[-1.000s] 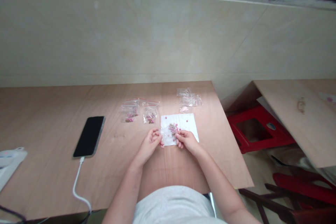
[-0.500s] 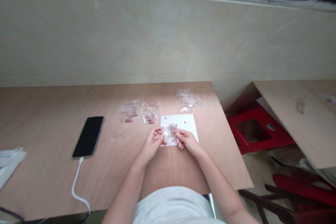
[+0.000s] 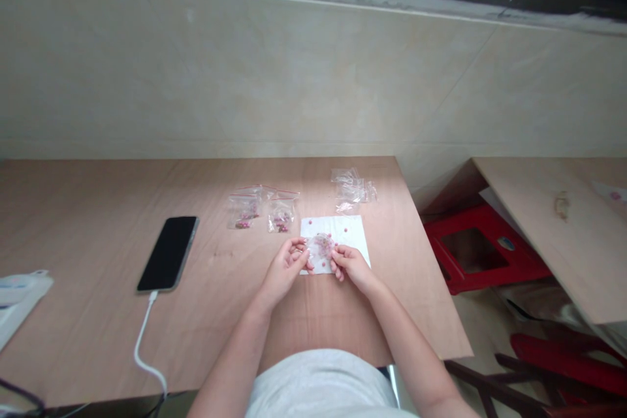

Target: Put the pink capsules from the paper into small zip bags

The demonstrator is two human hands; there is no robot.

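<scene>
Between my two hands a small clear plastic bag with pink bits in it is held above a white sheet of paper. My left hand pinches its left side with thumb and fingers. On the other side my right hand is closed at the bag's right edge. A few small pink beads lie scattered on the paper. Just beyond my left hand are zip bags with red seal lines and pink and darker pieces inside. What exactly fills the held bag is too small to make out.
Clear plastic bags lie in a pile at the back right of the wooden table. A phone with a white cable rests on the left, beside a white object at the edge. A red stool stands right, between two tables.
The held bag looks flatter and more spread between my fingers than before. Both hands keep nearly the same place; the whole view has shifted slightly.
</scene>
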